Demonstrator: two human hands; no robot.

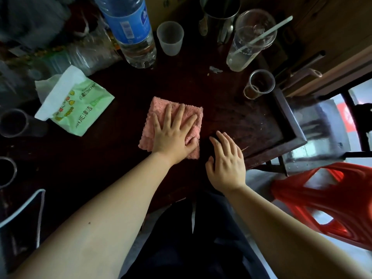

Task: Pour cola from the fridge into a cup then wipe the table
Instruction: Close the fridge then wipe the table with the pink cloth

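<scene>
two bare hands are over the dark wooden table [231, 109]. left hand [174, 133] lies flat, fingers spread, palm pressed down on a folded pink cloth [159, 109] near the middle of the table; it presses rather than grips. right hand [226, 160] is just beside the cloth, near the table's front edge, fingers loosely spread and slack, holding nothing; whether its fingertips touch the wood cannot be told.

small clear cup [259, 84] with dark liquid at its bottom stands at the table's right side, well apart from the cloth. tall clear cup [247, 41] with a straw [267, 31] and a pale residue stands behind it. frosted cup [170, 38] stands at the far side, just beside a large water bottle [130, 31] with a blue label. green tissue pack [78, 105], a white sheet protruding, lies left of the cloth. red plastic stool [322, 202] stands on the floor at lower right.
</scene>
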